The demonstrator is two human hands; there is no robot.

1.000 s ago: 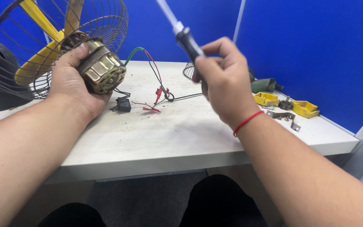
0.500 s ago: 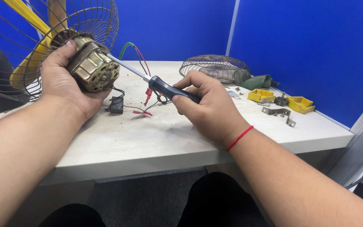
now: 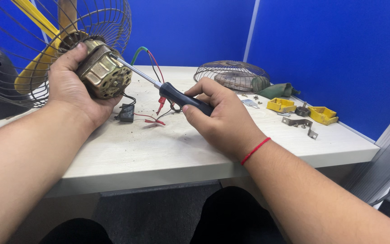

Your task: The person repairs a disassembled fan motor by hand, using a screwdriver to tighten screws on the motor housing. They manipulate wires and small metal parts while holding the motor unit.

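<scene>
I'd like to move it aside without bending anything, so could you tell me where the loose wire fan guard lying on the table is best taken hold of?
Take the wire fan guard by its outer rim on the near edge, coming from above and in front. It seems to lie dome-up on the table, so the rim ring looks stiffest; the green cloth crowds its right side.
</scene>
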